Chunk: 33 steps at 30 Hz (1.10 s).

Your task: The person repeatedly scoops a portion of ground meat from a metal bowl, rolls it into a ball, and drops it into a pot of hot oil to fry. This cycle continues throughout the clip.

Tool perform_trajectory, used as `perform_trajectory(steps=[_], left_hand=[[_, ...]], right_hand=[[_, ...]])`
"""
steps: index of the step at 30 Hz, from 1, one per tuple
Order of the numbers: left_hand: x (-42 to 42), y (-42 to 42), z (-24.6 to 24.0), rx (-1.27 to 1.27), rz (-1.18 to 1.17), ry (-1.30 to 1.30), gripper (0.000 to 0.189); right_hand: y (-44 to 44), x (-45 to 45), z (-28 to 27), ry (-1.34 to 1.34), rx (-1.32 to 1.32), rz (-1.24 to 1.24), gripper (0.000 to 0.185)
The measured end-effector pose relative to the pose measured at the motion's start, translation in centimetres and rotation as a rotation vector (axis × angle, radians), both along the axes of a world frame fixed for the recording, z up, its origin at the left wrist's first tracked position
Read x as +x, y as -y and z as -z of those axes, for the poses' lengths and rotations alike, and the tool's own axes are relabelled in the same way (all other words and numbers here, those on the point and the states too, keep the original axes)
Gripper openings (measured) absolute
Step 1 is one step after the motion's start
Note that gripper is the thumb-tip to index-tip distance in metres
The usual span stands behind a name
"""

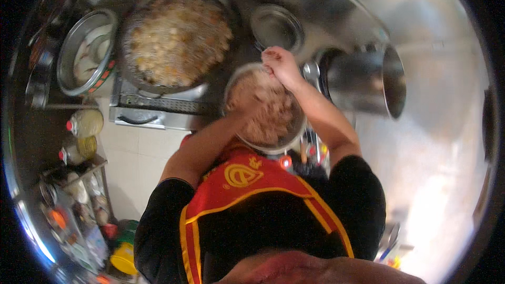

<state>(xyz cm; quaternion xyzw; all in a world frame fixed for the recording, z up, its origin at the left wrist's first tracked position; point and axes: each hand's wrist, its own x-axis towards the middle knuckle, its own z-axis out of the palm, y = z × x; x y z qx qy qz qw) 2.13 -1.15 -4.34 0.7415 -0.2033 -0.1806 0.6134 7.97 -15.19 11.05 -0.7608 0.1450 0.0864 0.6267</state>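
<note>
A round metal bowl (pixel 282 149) stands in front of my apron, filled with pinkish-brown pieces that look like raw meat (pixel 272 120). Down among the pieces is my left hand (pixel 252 111), blurred and partly lost against them, so its fingers cannot be made out. At the bowl's far right edge, my right hand (pixel 281 65) is curled over the rim with its fingers closed. Brownish bits stick to its fingers. To the left, a large wok (pixel 132 75) holds bubbling liquid crowded with light-brown chunks (pixel 181 39).
Behind the bowl sits a round metal basin (pixel 276 27). A tall steel pot (pixel 355 83) and a ladle (pixel 311 71) are at the right. Left of the wok stands a steel basin (pixel 65 61). Oil bottles (pixel 87 123) and a loaded rack (pixel 103 161) line the left side.
</note>
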Motion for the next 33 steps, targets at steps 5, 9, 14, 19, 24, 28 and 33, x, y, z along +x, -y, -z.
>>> perform_trajectory(steps=[5,9,14,19,24,28,33], left_hand=[[-0.4,0.6,1.5,-0.162,-0.126,-0.163,0.032],[-0.9,1.1,1.5,-0.428,0.005,-0.441,0.029],[-2.9,0.7,-2.5,-0.051,0.089,-0.028,0.027],[-3.4,1.2,-5.8,0.418,0.334,0.214,0.03],[-3.5,0.3,-5.0,0.175,0.104,-0.052,0.031],[-2.5,-0.2,-3.9,0.143,0.091,0.018,0.032],[-2.1,0.0,-4.0,0.184,0.035,0.081,0.035]], right_hand=[[2.9,-10.0,1.5,-0.291,0.056,-0.013,0.027],[3.0,-11.9,1.6,-0.17,-0.087,-0.129,0.036],[2.8,-12.8,0.7,0.122,-0.15,-0.215,0.032],[2.5,-14.5,0.6,0.082,0.062,-0.124,0.031],[3.9,-14.7,2.5,-0.032,0.449,0.204,0.021],[5.0,-13.7,4.3,-0.164,0.319,0.015,0.02],[2.8,-12.3,3.7,-0.163,-0.264,-0.121,0.024]])
